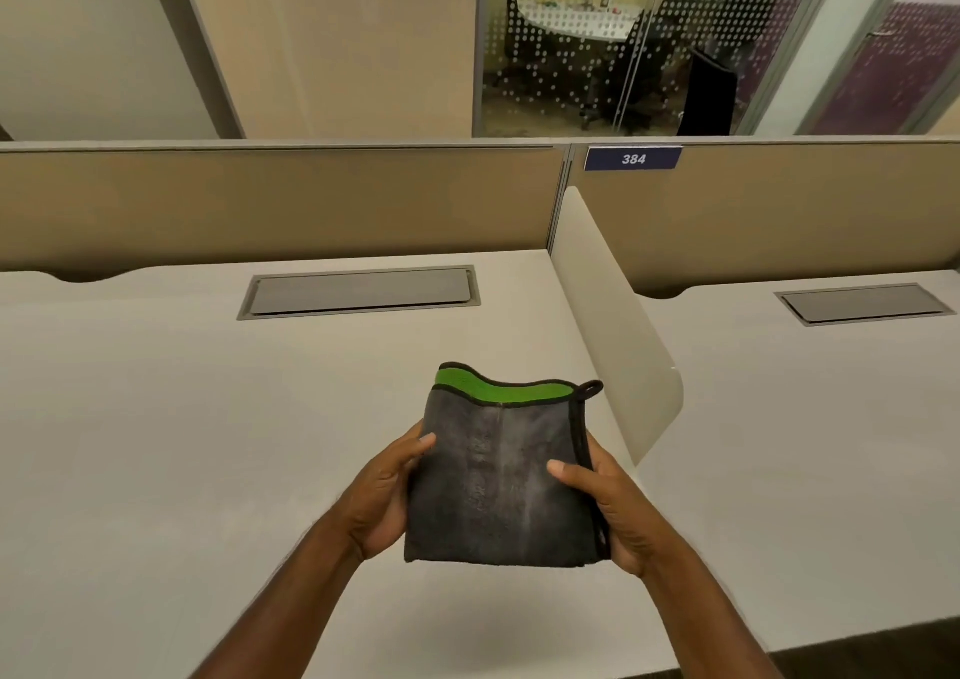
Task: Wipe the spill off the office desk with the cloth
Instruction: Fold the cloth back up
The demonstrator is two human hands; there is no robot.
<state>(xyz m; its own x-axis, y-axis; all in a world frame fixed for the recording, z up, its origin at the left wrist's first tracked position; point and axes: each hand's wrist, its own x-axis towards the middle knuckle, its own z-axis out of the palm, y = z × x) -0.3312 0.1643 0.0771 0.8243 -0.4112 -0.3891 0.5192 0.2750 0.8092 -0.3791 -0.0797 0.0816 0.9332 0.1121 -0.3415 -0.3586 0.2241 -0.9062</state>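
A folded grey cloth (498,481) with a green inner side and a black hem hangs above the white office desk (182,418). My left hand (384,496) grips its left edge, thumb on top. On the cloth's right edge sits my right hand (608,507), thumb pressed on the grey face. A small black loop sticks up at the cloth's top right corner. The cloth casts a faint shadow on the desk below it. No spill shows on the desk surface.
A grey cable hatch (358,291) is set into the desk at the back. A white rounded divider (618,325) stands right of my hands, with a second desk (805,444) and hatch beyond. Tan partition panels (260,205) close off the back; a "384" label (632,158) is mounted there.
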